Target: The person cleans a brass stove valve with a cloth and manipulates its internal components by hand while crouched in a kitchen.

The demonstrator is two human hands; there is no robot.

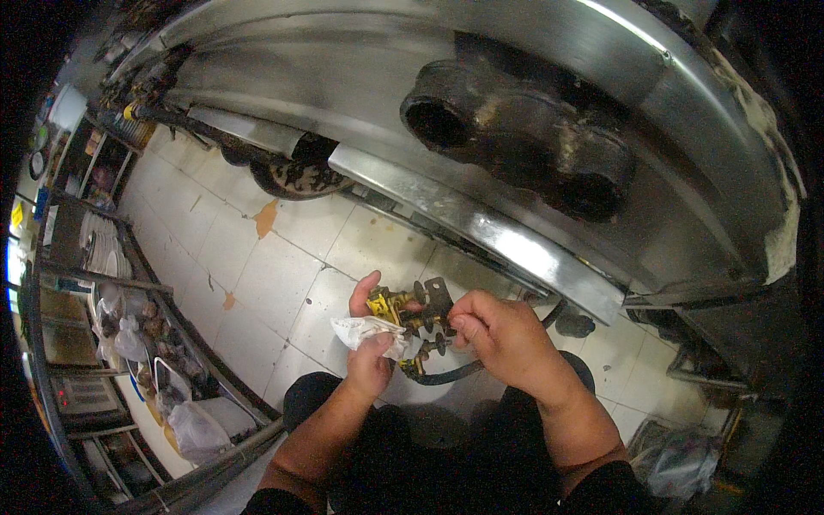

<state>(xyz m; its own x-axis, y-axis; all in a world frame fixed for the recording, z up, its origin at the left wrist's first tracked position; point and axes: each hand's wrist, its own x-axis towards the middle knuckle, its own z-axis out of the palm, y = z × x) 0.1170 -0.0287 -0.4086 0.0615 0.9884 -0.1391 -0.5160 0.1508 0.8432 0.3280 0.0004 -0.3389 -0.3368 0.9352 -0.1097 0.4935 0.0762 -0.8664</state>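
Observation:
My left hand point(369, 365) is closed around a yellow and dark metal valve assembly point(433, 300). It has disc-shaped ends and a flat plate with a hole. Under the thumb, a crumpled white cloth or tissue point(356, 330) is pressed against the valve. My right hand point(502, 339) is pinched at the valve's right side; whatever sits between thumb and forefinger is hidden. From the valve's lower end a dark hose point(451, 375) curves right, passing under my right hand. Both hands are above the tiled floor, just in front of my knees.
Ahead stands a large steel stove body point(343, 69) with a blackened double-opening fitting point(515, 137) and a shiny ledge point(481, 227). Shelving point(154, 292) with plates and bags runs along the left. A clear plastic bag point(678, 459) lies at lower right on the tiled floor point(283, 257).

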